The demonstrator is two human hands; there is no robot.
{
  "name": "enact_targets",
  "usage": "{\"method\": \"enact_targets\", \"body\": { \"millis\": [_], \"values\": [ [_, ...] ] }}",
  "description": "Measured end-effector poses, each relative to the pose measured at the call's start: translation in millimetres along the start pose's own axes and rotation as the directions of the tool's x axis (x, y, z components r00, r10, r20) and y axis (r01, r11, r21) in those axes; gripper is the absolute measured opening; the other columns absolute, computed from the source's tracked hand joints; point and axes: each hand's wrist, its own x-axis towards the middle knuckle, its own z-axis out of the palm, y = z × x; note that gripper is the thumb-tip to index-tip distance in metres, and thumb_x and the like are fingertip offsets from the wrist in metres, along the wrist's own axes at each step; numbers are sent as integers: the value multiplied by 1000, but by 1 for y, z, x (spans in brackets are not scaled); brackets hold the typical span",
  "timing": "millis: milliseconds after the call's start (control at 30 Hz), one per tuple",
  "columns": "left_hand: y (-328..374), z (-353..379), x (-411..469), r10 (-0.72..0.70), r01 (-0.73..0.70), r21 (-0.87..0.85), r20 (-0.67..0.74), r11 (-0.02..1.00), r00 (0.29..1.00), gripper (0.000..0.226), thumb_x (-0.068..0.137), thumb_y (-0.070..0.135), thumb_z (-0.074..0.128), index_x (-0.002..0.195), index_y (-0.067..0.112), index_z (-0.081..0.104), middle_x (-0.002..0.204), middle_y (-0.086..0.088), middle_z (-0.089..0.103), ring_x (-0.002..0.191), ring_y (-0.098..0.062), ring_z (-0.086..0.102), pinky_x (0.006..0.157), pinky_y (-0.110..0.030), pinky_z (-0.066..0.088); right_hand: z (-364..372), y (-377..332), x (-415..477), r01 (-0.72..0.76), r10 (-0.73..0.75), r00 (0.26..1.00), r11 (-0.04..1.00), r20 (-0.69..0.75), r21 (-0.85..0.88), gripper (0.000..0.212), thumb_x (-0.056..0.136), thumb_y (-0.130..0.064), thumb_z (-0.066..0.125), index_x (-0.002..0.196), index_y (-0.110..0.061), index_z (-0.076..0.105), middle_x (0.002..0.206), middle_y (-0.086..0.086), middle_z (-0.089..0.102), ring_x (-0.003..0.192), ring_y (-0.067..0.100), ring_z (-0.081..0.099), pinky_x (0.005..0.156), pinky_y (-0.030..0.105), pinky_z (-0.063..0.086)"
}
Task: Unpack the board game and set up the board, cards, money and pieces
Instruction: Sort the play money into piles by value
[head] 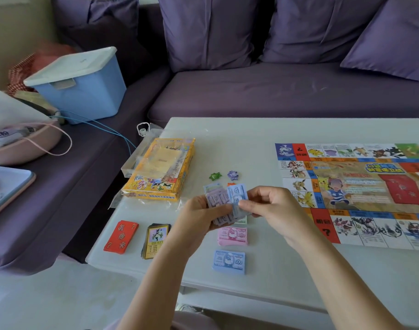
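My left hand grips a fanned bundle of paper money above the white table. My right hand pinches a blue note at the bundle's right side. Below the hands lie a pink 1000 money stack and a blue 500 money stack. A green note edge shows under my hands. The game board lies unfolded at right. A red card deck and a yellow-framed card deck sit at front left. Green and purple star pieces lie beyond.
The yellow game box lies in clear wrapping at the table's left. A purple sofa runs behind, holding a blue lidded bin, a pink bag and a blue cable.
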Motion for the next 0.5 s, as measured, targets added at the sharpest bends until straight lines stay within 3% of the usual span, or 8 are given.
{"method": "enact_targets", "body": {
  "millis": [100,200,267,367,433,500],
  "values": [
    [-1,-1,-4,20,-8,170,-73,985,997,16,82,-3,66,93,8,71,92,-13,74,84,-26,71,77,-33,58,-1,-2,-5,35,-34,999,978,9,-204,15,76,-14,79,80,-25,68,80,-3,71,65,4,59,70,25,47],
    [-3,-1,-10,22,0,287,-73,958,997,17,80,-2,69,88,13,72,88,-10,75,83,-25,72,78,-34,58,0,-9,-10,141,-153,988,894,7,-425,34,73,-16,81,98,-33,65,86,-13,61,60,-1,50,61,10,41],
    [-2,-2,-14,23,4,370,-69,929,997,15,80,0,71,85,14,72,86,-9,75,79,-22,72,75,-30,58,3,-15,-14,229,-236,970,827,53,-514,32,77,-15,76,103,-31,67,85,-16,58,60,-1,50,62,8,40],
    [-1,-5,-21,4,26,353,-84,935,996,11,82,0,68,85,11,71,83,-11,74,72,-20,71,67,-27,58,8,-15,-20,302,-323,945,788,57,-537,11,85,-12,68,93,-19,73,76,-16,61,63,-7,56,64,7,41],
    [1,-10,-26,-21,59,273,-142,960,990,9,87,1,63,92,6,69,83,-12,73,70,-19,71,63,-26,58,4,-9,-23,252,-287,958,850,-6,-463,6,88,-12,65,88,-14,71,71,-12,65,61,-2,63,65,13,49],
    [3,-18,-32,-70,105,186,-186,977,980,13,92,4,57,100,1,66,88,-15,73,72,-20,71,62,-26,58,-4,-2,-31,138,-157,986,956,-52,-260,10,90,-10,63,82,-13,69,71,0,70,62,10,69,67,27,56]
  ]
}}
